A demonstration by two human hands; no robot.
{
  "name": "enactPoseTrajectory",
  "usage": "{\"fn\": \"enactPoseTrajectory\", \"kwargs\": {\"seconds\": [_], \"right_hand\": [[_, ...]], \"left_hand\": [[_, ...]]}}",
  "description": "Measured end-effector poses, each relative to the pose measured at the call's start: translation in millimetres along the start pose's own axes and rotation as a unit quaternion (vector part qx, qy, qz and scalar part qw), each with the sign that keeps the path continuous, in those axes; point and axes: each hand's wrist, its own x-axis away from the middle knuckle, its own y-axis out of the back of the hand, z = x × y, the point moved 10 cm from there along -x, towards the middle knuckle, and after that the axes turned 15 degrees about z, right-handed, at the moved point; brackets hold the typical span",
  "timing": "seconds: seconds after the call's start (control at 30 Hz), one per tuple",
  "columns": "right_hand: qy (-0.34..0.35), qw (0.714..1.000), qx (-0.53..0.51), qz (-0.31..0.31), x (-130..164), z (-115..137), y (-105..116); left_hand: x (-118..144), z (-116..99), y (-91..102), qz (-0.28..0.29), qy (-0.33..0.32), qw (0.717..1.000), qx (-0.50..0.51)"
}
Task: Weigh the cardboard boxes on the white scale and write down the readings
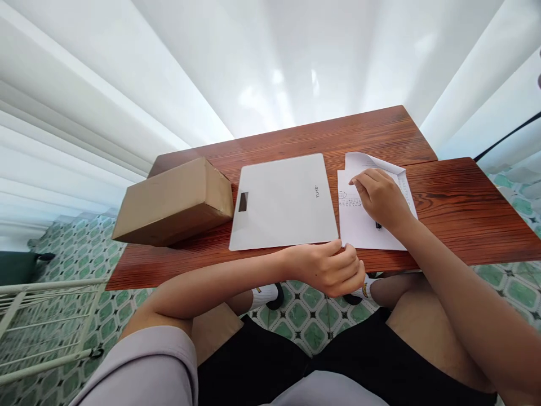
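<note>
Two bare hands work at the near edge of a reddish-brown wooden table (465, 208) set over a green-and-white tiled floor (304, 321), with white walls rising behind its far side. Largest of the things on the table is a flat white scale (283, 203), lying in the middle with a small dark display window toward its left edge and a small printed mark near its right edge. Left of it, just beside it and perhaps touching its left edge, lies a plain brown cardboard box (173, 203), closed, overhanging the table's left side. Right of the scale lies a white printed sheet of paper (363, 231), its far edge curled up and folded back over itself.

On this paper rests the right hand (380, 197), palm down, its fingers (359, 179) bent and close together, tips pressing the sheet below the curled fold. A small dark tip, seemingly of a pen (378, 225), shows under the heel of that hand; whether the hand grips it cannot be told.

Nearest of all, the left hand (333, 268) sits at the table's near edge, at the scale's near right corner and the paper's near left corner, its fingers curled in together; what they pinch, if anything, cannot be told.
</note>
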Motion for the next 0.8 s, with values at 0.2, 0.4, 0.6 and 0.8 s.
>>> {"fn": "enactPoseTrajectory", "kwargs": {"seconds": [0.2, 0.4, 0.6, 0.8], "right_hand": [[0.028, 0.999, 0.006, 0.016, 0.4, 12.7, -12.7], [0.047, 0.999, 0.021, 0.015, 4.8, 26.0, -14.8], [0.073, 0.997, 0.039, -0.007, 4.9, 40.3, -13.6], [0.089, 0.995, 0.039, -0.012, -1.1, 53.1, -16.8]], "left_hand": [[40.1, 33.6, 35.7, 0.042, 0.077, 0.993, -0.085], [103.2, 60.8, 72.7, 0.060, 0.206, 0.966, -0.147], [175.4, 79.2, 115.2, 0.046, 0.369, 0.910, -0.182], [245.8, 84.8, 147.7, 0.008, 0.490, 0.851, -0.188]]}}
